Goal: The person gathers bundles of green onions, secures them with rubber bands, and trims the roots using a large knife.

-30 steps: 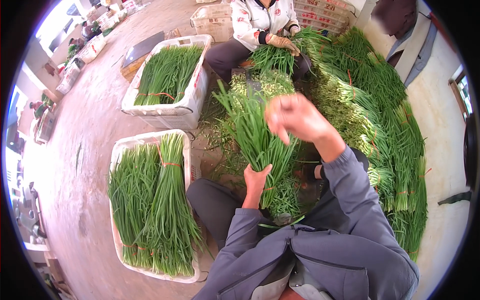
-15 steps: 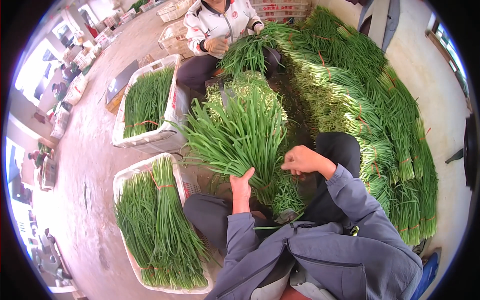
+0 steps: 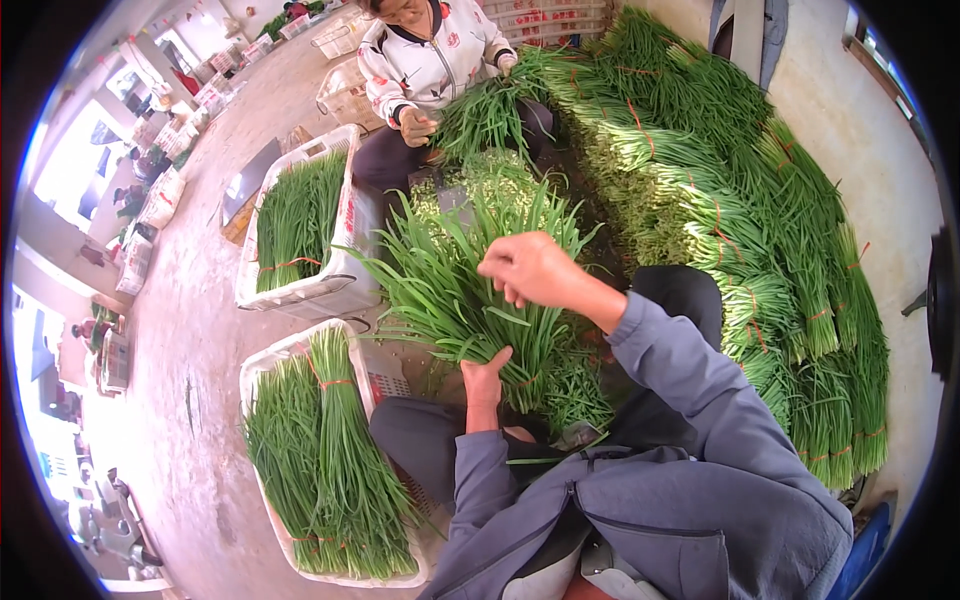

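Observation:
My left hand [image 3: 484,382] grips a large bunch of garlic chives [image 3: 440,298] near its lower part, thumb across the front. The long flat green leaves fan out away from me. Over the right side of these leaves is my right hand [image 3: 543,270], its fingers curled together in a pinch. Whatever lies between those fingertips is too small or hidden to tell. Loose trimmed green leaves [image 3: 575,390] lie below the bunch, between my legs.
Two white crates [image 3: 262,500] of banded chives stand at my left. Tall stacks of banded chives [image 3: 735,260] line the wall at right. Opposite me, a seated person [image 3: 425,60] handles more chives over a pile of pale trimmings [image 3: 505,170].
My right hand has moved up and left, from beside the bunch to over its leaves. My left hand keeps its hold. The person opposite has lowered one hand slightly.

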A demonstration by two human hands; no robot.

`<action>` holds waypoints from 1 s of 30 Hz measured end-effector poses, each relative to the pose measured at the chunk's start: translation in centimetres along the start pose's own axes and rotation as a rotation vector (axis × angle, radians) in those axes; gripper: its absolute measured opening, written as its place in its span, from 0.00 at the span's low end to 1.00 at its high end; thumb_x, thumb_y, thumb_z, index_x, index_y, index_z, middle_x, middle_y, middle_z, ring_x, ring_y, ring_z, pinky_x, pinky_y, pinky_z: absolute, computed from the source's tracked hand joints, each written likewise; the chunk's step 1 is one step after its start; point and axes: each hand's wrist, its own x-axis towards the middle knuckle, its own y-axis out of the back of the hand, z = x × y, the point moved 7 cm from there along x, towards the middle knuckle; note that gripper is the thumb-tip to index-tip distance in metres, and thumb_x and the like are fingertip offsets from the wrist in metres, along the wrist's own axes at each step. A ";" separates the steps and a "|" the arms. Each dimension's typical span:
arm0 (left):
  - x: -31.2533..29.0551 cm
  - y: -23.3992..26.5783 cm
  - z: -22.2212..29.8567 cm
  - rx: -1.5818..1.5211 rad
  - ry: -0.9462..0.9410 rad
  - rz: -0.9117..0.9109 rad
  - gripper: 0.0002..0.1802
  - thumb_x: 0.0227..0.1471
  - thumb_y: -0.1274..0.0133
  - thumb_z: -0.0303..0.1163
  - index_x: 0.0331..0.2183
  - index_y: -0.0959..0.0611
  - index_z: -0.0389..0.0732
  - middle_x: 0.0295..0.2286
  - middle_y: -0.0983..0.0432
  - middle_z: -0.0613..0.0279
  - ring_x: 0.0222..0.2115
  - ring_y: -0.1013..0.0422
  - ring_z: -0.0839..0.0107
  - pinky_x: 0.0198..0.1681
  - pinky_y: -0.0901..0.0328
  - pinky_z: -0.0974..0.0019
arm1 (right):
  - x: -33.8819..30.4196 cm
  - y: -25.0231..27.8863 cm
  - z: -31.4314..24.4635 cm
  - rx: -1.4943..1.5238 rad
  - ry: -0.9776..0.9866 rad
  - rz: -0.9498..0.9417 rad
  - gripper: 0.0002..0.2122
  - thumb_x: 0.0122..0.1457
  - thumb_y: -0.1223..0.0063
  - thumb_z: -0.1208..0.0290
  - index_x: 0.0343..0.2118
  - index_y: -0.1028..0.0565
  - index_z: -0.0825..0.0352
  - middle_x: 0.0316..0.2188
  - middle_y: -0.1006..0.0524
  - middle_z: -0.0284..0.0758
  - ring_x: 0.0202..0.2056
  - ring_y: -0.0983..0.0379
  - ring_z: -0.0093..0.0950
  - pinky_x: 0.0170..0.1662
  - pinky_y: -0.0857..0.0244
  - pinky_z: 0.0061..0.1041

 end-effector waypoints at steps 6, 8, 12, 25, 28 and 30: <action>0.2 0.0 -0.4 0.024 -0.020 -0.040 0.24 0.40 0.37 0.11 0.44 0.19 0.32 0.40 0.20 0.60 0.38 0.24 0.67 0.46 0.29 0.64 | 1.6 7.7 -2.3 0.034 0.152 0.232 0.10 0.64 0.45 0.70 0.38 0.22 0.74 0.22 0.22 0.32 0.21 0.25 0.20 0.26 0.28 0.20; 0.1 -0.5 -0.3 0.036 -0.006 -0.049 0.24 0.40 0.37 0.11 0.44 0.19 0.32 0.40 0.20 0.60 0.38 0.24 0.68 0.46 0.29 0.64 | 2.7 8.2 -2.1 -0.062 0.126 0.177 0.10 0.63 0.44 0.71 0.38 0.22 0.75 0.22 0.22 0.33 0.21 0.25 0.20 0.26 0.28 0.21; 0.1 -1.0 -0.1 0.046 -0.004 -0.067 0.24 0.40 0.37 0.11 0.44 0.19 0.32 0.40 0.20 0.60 0.38 0.24 0.68 0.45 0.29 0.64 | 4.0 6.6 -1.2 -0.225 0.013 0.032 0.10 0.61 0.43 0.72 0.38 0.21 0.76 0.23 0.20 0.35 0.21 0.25 0.19 0.25 0.29 0.21; 0.2 -0.4 -0.6 0.113 -0.005 -0.098 0.24 0.38 0.34 0.14 0.43 0.19 0.32 0.39 0.20 0.60 0.38 0.25 0.68 0.45 0.30 0.64 | 5.3 5.6 -0.3 -0.315 0.008 -0.036 0.11 0.60 0.41 0.68 0.38 0.18 0.73 0.23 0.19 0.38 0.18 0.24 0.22 0.25 0.29 0.22; 0.3 -0.4 -0.4 0.123 -0.023 -0.087 0.25 0.38 0.34 0.14 0.43 0.19 0.32 0.39 0.20 0.60 0.38 0.25 0.68 0.45 0.30 0.64 | 6.0 4.9 0.5 -0.512 0.035 -0.114 0.14 0.57 0.38 0.64 0.37 0.18 0.72 0.24 0.19 0.39 0.21 0.23 0.25 0.28 0.29 0.25; 0.4 -0.8 -0.7 0.119 -0.012 -0.100 0.25 0.38 0.34 0.14 0.43 0.19 0.32 0.39 0.20 0.60 0.37 0.24 0.68 0.45 0.30 0.64 | 6.4 5.0 1.3 -0.593 0.156 -0.092 0.15 0.56 0.37 0.62 0.37 0.18 0.72 0.24 0.19 0.40 0.23 0.22 0.27 0.30 0.30 0.26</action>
